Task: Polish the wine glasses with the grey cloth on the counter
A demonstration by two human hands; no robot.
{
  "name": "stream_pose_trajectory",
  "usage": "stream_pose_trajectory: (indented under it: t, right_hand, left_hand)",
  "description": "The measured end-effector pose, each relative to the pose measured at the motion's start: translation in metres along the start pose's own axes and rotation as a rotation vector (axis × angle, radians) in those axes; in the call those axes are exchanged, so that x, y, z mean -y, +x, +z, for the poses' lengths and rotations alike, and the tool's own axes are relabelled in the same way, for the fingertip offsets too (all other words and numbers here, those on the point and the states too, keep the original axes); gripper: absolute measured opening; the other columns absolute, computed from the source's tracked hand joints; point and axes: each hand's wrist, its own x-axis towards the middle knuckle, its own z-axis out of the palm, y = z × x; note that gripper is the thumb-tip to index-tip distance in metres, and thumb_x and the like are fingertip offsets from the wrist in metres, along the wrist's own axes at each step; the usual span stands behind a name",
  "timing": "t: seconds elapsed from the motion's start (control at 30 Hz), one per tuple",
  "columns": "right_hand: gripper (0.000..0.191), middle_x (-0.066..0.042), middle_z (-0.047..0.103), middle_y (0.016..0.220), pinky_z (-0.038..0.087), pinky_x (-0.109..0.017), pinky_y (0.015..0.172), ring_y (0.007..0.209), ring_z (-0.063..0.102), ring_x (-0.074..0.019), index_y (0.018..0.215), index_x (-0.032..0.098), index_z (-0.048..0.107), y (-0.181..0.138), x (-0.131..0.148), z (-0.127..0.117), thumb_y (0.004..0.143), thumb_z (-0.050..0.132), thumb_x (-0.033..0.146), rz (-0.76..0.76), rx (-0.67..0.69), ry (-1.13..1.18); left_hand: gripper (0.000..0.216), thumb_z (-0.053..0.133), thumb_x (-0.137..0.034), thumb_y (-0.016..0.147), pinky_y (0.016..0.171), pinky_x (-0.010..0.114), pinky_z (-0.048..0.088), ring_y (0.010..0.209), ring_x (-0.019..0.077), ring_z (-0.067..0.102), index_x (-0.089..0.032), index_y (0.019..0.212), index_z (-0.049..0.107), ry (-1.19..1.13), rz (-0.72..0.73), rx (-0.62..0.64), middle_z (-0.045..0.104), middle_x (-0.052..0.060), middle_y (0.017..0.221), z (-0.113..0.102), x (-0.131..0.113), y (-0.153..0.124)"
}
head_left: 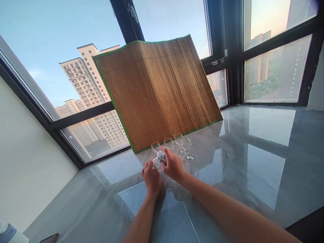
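My left hand (151, 175) is closed around the lower part of a small clear wine glass (156, 164), held tilted above the glossy surface. A bunched white cloth (161, 156) with darker markings is in my right hand (173, 164), pressed against the bowl of that glass. My right fingers are wrapped over the cloth, and much of the glass is hidden by both hands. Just behind my hands stand several more clear stemmed glasses, among them a front right glass (186, 144), upright on its foot, and a left one (155, 145) partly covered by my hands.
A brown slatted bamboo mat (162, 91) with green edging leans against the windows behind the glasses. The grey marble-look surface (227, 199) mirrors the windows. At the lower left lie a phone (50, 238) and a white and blue object (12, 233), cut off by the frame.
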Motion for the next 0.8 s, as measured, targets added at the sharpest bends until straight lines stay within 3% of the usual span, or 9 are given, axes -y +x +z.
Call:
stream_pose_trajectory:
  t: [0.2,0.4,0.6,0.8]
  right_hand:
    - [0.056,-0.010,0.068,0.113,0.049,-0.035,0.087,0.104,0.061,-0.0249,0.127,0.019,0.050,-0.0009,0.0032,0.0009,0.072,0.051,0.009,-0.004,0.022,0.039]
    - [0.051,-0.008,0.069,0.103,0.051,-0.036,0.085,0.104,0.058,-0.0259,0.131,0.020,0.050,-0.0038,0.0086,-0.0005,0.080,0.056,0.019,-0.013,0.046,0.090]
    - [0.058,-0.010,0.067,0.116,0.049,-0.040,0.096,0.122,0.051,-0.0263,0.134,0.019,0.051,-0.0015,0.0063,0.0002,0.076,0.055,0.014,0.036,0.048,0.234]
    - [0.060,-0.011,0.060,0.131,0.042,-0.043,0.108,0.127,0.052,-0.0240,0.136,0.020,0.052,0.0007,0.0002,0.0053,0.076,0.055,0.014,0.079,0.072,0.386]
  left_hand:
    - [0.032,0.039,-0.013,0.092,0.093,0.035,0.037,0.102,0.0203,0.063,-0.024,0.108,0.064,0.012,-0.009,-0.002,0.069,0.004,0.106,0.0040,0.0020,0.0003]
    - [0.025,0.044,-0.015,0.089,0.097,0.038,0.035,0.096,0.0195,0.066,-0.025,0.105,0.062,-0.012,-0.108,0.044,0.073,0.002,0.094,0.0029,-0.0031,0.0000]
    - [0.023,0.048,-0.020,0.090,0.107,0.046,0.024,0.094,0.0208,0.068,-0.025,0.109,0.059,0.000,-0.137,0.072,0.075,0.002,0.091,0.0002,-0.0070,-0.0012]
    - [0.024,0.048,-0.020,0.088,0.109,0.046,0.022,0.090,0.0192,0.069,-0.026,0.109,0.058,0.022,-0.131,0.065,0.074,0.000,0.091,0.0032,-0.0030,-0.0009]
